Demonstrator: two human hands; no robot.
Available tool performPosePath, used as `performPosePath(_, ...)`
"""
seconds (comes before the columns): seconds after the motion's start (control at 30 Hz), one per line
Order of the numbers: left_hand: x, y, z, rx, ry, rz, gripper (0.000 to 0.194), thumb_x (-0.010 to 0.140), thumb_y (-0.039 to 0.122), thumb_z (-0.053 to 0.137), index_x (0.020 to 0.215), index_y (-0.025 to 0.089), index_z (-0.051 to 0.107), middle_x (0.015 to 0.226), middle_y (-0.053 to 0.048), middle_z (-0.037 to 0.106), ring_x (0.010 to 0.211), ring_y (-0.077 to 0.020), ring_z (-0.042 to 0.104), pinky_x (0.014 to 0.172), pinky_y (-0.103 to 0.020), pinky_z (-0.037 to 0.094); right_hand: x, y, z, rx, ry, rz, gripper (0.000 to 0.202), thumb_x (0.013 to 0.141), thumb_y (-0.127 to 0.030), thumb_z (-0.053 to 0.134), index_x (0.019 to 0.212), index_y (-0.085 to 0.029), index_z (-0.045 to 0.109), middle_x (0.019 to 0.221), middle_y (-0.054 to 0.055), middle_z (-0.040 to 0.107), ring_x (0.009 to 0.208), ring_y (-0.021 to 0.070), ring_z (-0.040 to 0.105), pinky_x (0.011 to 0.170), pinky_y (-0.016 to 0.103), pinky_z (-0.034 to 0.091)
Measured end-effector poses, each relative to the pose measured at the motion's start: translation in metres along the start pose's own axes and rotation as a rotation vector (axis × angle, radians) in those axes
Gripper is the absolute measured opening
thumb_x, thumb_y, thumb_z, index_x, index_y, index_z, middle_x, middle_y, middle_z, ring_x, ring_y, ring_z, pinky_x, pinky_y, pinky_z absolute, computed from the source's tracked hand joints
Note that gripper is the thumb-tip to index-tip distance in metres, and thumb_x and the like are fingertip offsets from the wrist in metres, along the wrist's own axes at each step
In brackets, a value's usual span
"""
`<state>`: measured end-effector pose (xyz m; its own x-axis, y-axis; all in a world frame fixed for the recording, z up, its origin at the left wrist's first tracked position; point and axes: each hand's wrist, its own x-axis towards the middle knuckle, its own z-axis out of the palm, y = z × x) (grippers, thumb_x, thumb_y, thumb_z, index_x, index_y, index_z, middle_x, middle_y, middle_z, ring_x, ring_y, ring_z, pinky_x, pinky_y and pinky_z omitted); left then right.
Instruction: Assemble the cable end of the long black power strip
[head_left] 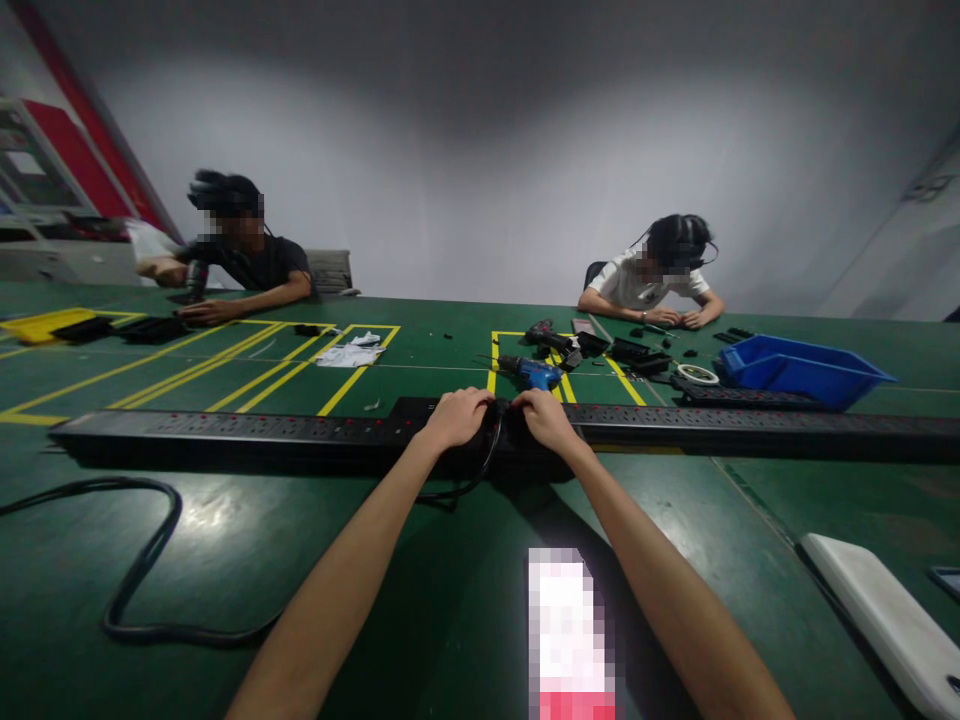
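Observation:
A long black power strip (247, 430) with rows of sockets and small red marks lies across the table in front of me. At its middle, my left hand (459, 418) is closed, fingers curled over a dark part beside a black cable (491, 455). Close by on the right, my right hand (547, 420) is closed in the same way, its fingertips on the dark middle section. What exactly the fingertips grip is too dark to make out. The thin cable comes from between the hands and bends down in front of the strip.
Beyond the strip lie a blue power drill (534, 372), a blue bin (802, 370), a tape roll (697, 374), white papers (351, 352) and black parts. A thick cable (142, 570) loops at left; a white case (877, 610) lies right. Two people sit across the table.

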<state>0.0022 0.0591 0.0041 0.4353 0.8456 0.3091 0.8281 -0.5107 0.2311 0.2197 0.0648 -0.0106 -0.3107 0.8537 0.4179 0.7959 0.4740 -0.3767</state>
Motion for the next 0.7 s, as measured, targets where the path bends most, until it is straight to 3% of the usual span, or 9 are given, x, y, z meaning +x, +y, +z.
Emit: performPosePath(0.7,-0.002,0.01,-0.003,0.053,-0.002,-0.058,0.035,0.098,0.032,0.039,0.125,0.028,0.061,0.116,-0.007,0.066,0.109,-0.0236,0.059,0.098,-0.039,0.042,-0.003,-0.001,-0.002,0.01,-0.011,0.016,0.037,0.083,-0.006,0.041,0.097,-0.019,0.073,0.105,0.006,0.068,0.099,0.0192,0.057,0.091,0.027,0.04)
